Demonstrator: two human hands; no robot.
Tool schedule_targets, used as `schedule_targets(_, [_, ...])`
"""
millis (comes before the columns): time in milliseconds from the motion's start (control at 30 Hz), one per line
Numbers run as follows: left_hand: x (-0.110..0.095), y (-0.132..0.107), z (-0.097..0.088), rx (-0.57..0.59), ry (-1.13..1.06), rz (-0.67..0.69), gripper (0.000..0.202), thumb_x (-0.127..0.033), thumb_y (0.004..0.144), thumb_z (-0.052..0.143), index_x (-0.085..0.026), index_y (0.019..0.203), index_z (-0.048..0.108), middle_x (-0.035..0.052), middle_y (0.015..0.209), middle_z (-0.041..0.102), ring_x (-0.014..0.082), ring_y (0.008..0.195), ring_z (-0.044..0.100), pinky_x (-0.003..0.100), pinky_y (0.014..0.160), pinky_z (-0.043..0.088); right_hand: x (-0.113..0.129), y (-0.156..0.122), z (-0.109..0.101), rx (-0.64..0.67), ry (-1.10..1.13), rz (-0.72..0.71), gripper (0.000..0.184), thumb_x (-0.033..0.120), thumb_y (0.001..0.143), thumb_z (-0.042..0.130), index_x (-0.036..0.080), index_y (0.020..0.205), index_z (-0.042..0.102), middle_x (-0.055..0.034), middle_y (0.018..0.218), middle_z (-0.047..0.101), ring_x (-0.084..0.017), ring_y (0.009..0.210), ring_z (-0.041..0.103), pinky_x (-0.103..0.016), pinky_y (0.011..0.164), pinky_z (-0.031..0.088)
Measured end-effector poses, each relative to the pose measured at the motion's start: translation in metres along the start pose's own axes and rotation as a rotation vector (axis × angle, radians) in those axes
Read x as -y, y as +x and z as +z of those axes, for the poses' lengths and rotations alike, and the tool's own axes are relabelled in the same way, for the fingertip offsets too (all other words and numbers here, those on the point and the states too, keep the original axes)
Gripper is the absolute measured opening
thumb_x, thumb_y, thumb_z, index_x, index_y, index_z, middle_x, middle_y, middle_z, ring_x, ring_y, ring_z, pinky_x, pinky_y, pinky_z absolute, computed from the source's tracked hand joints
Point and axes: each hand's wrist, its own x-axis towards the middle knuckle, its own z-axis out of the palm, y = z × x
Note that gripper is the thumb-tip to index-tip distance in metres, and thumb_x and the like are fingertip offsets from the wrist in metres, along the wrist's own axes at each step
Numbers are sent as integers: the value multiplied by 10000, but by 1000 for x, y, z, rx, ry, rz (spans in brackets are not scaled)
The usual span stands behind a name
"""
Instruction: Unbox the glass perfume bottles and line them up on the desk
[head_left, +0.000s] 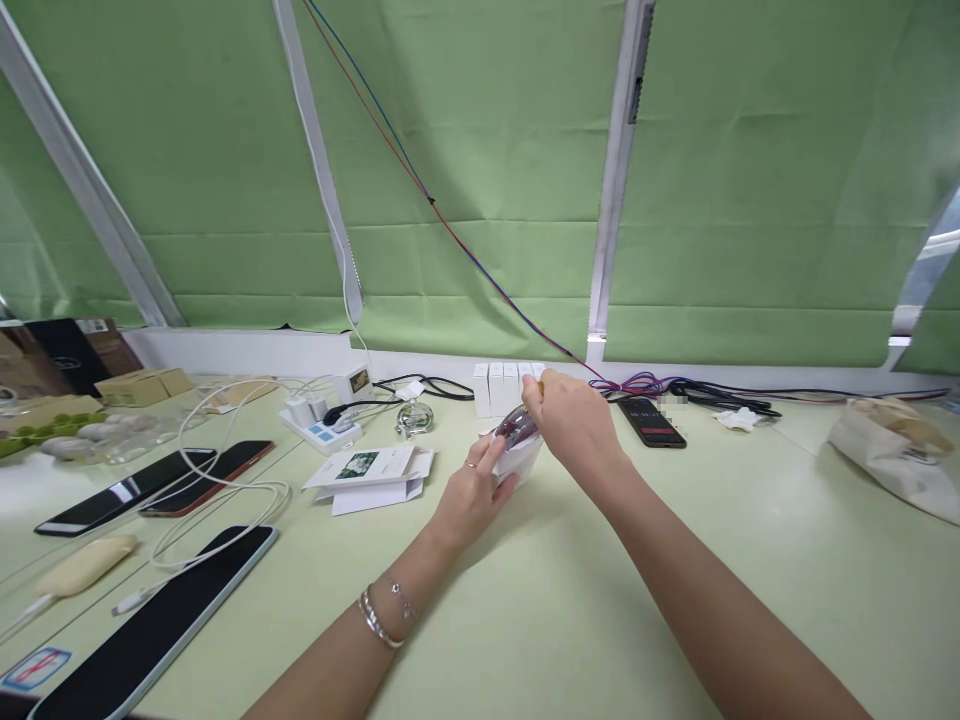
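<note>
Over the middle of the table, my left hand [476, 490] is closed round a small white box [523, 460], holding it tilted. A glossy, see-through dark item [516, 425] shows at the box's upper end; its kind is unclear. My right hand [574, 425] is closed at the top of that item, and a bit of yellow shows by its fingers. Its palm side is hidden. Just behind my hands stands a row of several slim white boxes [504, 388]. To the left are a flattened white carton [375, 478] with a green picture and a round clear glass bottle [415, 418].
A power strip [321, 430] with plugs and a loose white cable [281, 495] lie left, near several phones and tablets [161, 620]. On the right are a phone [651, 422], black cables [720, 397], crumpled tissue [740, 419] and a pale bag [892, 455]. Green blinds [480, 260] hang behind.
</note>
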Motion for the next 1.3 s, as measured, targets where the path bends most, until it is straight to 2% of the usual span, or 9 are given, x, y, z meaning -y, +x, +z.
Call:
schedule_targets(133, [3,-1,1,-23,24,22,655,-200,833,542,-232,1348,139,167,1176,499,213,925,618,330,661,541,-3,9,0,-39,66,59,374,329,936,292,146,821,597,-90,769,665,-199,729,623,-257,567,323])
schedule_targets(267, [2,2,-1,-12,25,0,557,-190,821,557,-225,1277,241,149,1157,495,224,1017,578,320,687,539,-12,22,-14,-128,117,108,389,326,930,300,139,772,603,-99,748,662,-201,698,604,-266,552,281])
schedule_targets(467, [11,1,-8,21,-14,-300,266,-213,814,558,-209,1035,409,128,1180,442,255,1135,482,378,799,511,-40,18,-36,-241,142,118,414,355,925,294,165,670,559,-39,592,580,-156,557,511,-267,516,217])
schedule_targets(600, [21,1,-10,60,10,-412,175,-215,833,520,-192,984,436,139,1215,389,266,1150,455,435,883,465,-48,-15,-7,-85,35,96,359,357,907,356,165,669,546,-51,616,581,-169,576,540,-261,505,226])
schedule_targets(800, [17,1,-8,163,39,-376,409,-137,860,423,-178,1246,292,184,1392,150,287,1338,187,506,1036,299,-47,-60,53,152,-22,17,341,346,920,332,155,780,576,-93,735,625,-196,611,606,-261,476,234])
schedule_targets(1033, [24,-2,6,147,-14,-427,588,-144,842,454,-191,1338,143,203,1428,29,311,1343,177,507,985,370,-45,-65,65,206,46,5,372,430,912,321,173,769,549,-97,760,615,-208,679,609,-264,493,262])
schedule_targets(1167, [34,2,21,178,-107,-402,635,-141,841,445,-207,1360,84,186,1445,25,287,1354,157,482,982,388,-55,-69,64,294,309,27,315,469,888,352,197,793,478,-72,842,603,-199,754,585,-269,574,350])
schedule_targets(1233, [36,5,28,198,-114,-375,652,-124,832,444,-197,1367,78,185,1445,41,279,1366,105,485,1011,350,-63,-73,65,465,596,-19,281,482,841,452,206,895,442,-55,925,600,-181,800,579,-274,632,403])
schedule_targets(1300, [34,8,29,162,-84,-382,663,-139,823,467,-181,1369,92,186,1441,38,289,1369,45,510,1038,289,-71,-77,68,658,861,-88,408,440,747,606,215,1017,397,-39,999,598,-169,855,579,-282,697,436])
